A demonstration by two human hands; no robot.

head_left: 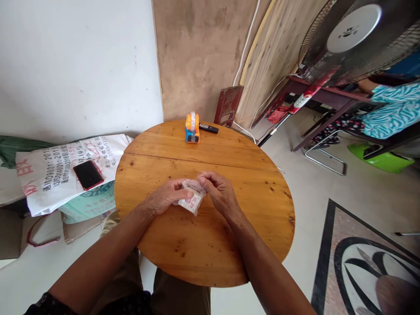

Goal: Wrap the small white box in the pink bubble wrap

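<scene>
A small white box with reddish print, wrapped in clear bubble wrap [191, 202], is held just above the middle of the round wooden table [197, 245]. My left hand [169, 194] grips it from the left, its thumb lying across the top face. At the upper right corner, the fingers of my right hand [219, 190] pinch an edge of the wrap. The fingers under the package are hidden. Beyond my hands stands an orange and blue tape dispenser [192, 129] with a roll of tape, and a black cutter-like object [208, 128] lies beside it.
Left of the table, a phone [88, 175] rests on printed white sacks [65, 162]. A standing fan [348, 39] rises at the upper right. Behind it, a person in a blue patterned top [393, 109] sits by a dark red desk [337, 98].
</scene>
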